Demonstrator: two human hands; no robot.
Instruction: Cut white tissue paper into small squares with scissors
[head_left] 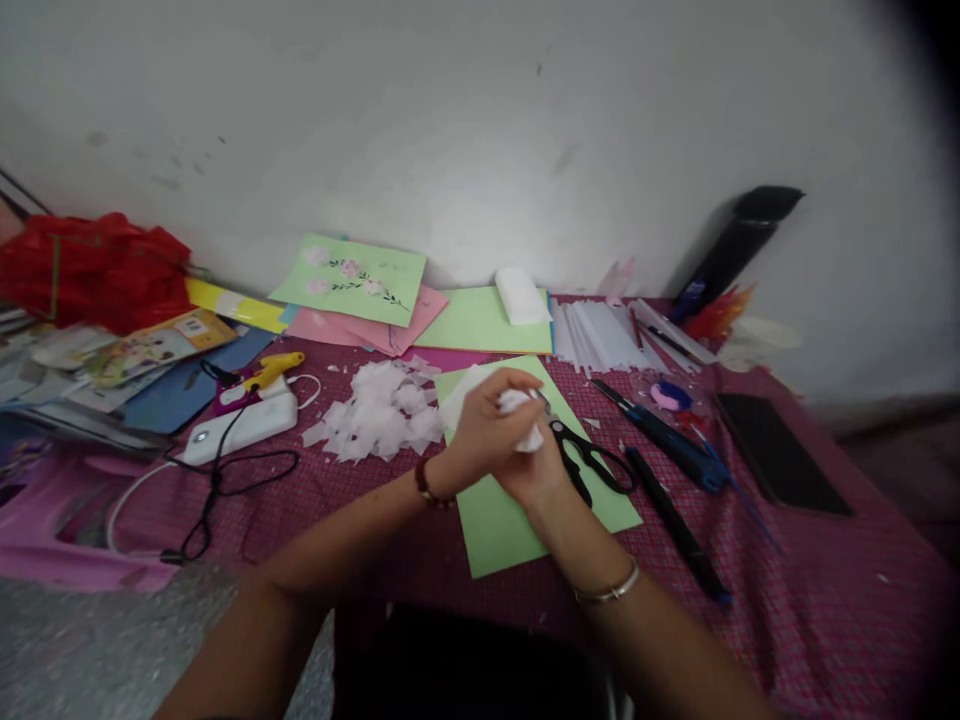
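Observation:
My left hand (484, 420) and my right hand (536, 472) meet over a light green sheet of paper (502, 525). A crumpled wad of white tissue paper (531, 438) shows between them, pressed by the curled fingers of both. Some fingertips are hidden behind the left hand. Beside the right hand, a pair of scissors with black handles (592, 452) lies on the green sheet. Just left of my hands spreads a heap of torn or cut white tissue pieces (382, 408), and more white paper lies behind my left hand.
Right of the sheet lie a blue tool with a long dark tip (667, 435), a black rod (679, 525) and a dark phone-like slab (780, 450). A green flower-painted card (352, 280) and white sticks (600, 335) are behind. A yellow glue gun (274, 372) and a white power strip (244, 428) sit left.

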